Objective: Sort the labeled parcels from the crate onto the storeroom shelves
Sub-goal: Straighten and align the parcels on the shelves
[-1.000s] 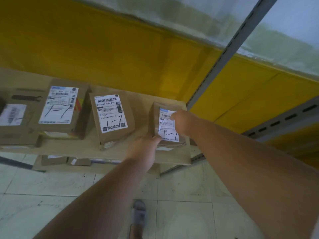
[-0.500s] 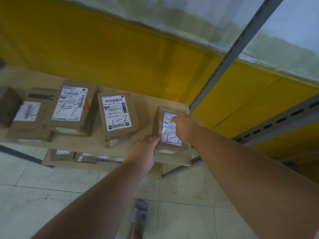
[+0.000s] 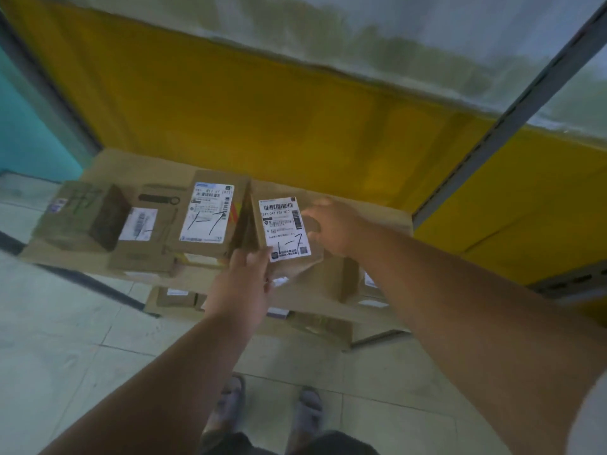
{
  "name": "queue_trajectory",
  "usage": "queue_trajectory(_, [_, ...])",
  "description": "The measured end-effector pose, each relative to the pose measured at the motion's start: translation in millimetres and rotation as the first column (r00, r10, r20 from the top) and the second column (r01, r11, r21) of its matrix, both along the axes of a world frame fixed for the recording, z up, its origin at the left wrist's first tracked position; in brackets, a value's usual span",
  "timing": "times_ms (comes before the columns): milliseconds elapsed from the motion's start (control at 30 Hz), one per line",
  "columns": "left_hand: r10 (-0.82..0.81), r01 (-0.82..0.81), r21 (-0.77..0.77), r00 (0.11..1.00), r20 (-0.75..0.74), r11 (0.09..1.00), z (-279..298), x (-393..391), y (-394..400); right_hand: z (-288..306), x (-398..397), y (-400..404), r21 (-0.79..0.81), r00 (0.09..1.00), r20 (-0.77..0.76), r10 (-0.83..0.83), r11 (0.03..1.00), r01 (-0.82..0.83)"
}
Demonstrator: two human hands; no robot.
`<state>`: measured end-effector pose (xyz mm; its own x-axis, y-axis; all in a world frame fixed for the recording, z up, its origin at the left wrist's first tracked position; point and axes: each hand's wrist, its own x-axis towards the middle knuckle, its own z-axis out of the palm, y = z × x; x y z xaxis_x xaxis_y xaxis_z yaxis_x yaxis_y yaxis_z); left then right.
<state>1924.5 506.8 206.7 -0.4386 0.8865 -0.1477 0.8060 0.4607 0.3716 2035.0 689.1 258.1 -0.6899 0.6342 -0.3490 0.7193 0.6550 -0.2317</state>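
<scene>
Parcel marked 1-7 (image 3: 285,228) sits on cardboard-lined shelf (image 3: 138,165), tilted, touching neighbouring 1-7 parcel (image 3: 207,215). Best squared against neighbour, label kept facing up. Left hand (image 3: 244,284) reached forward, grip pinching parcel's near corner. Right hand (image 3: 331,228) laid on right side, fingers spread, relaxed.
</scene>
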Motion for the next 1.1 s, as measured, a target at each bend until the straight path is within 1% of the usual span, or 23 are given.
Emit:
queue_trajectory(67, [-0.067,0.067,-0.024,0.998,0.013,0.997,-7,-11,6,-8,-4,-3,-0.029,0.999,0.01,-0.049,0.998,0.049])
queue_trajectory(133, [-0.11,0.111,-0.031,0.994,0.023,0.993,-11,-16,10,-10,0,-10,-0.046,0.993,-0.02,-0.115,0.992,0.114])
queue_trajectory(300, [-0.177,0.178,-0.012,0.983,0.056,0.984,-9,-31,23,-4,13,-23,-0.068,0.965,-0.012,-0.26,0.964,0.259])
queue_trajectory(467, [-0.278,0.281,-0.021,0.957,0.085,0.96,-7,-37,30,-4,14,-32,-0.054,0.939,0.012,-0.344,0.937,0.344])
queue_trajectory(633, [-0.303,0.304,0.007,0.951,0.066,0.953,-6,-33,25,-6,19,-44,-0.071,0.911,-0.017,-0.412,0.909,0.41])
queue_trajectory(933, [-0.253,0.255,-0.001,0.963,0.093,0.967,-1,-21,27,-5,26,-41,-0.058,0.921,-0.036,-0.387,0.921,0.385])
queue_trajectory(1100, [-0.198,0.199,0.005,0.972,0.127,0.98,10,-20,16,5,22,-46,0.049,0.955,-0.04,-0.293,0.954,0.295])
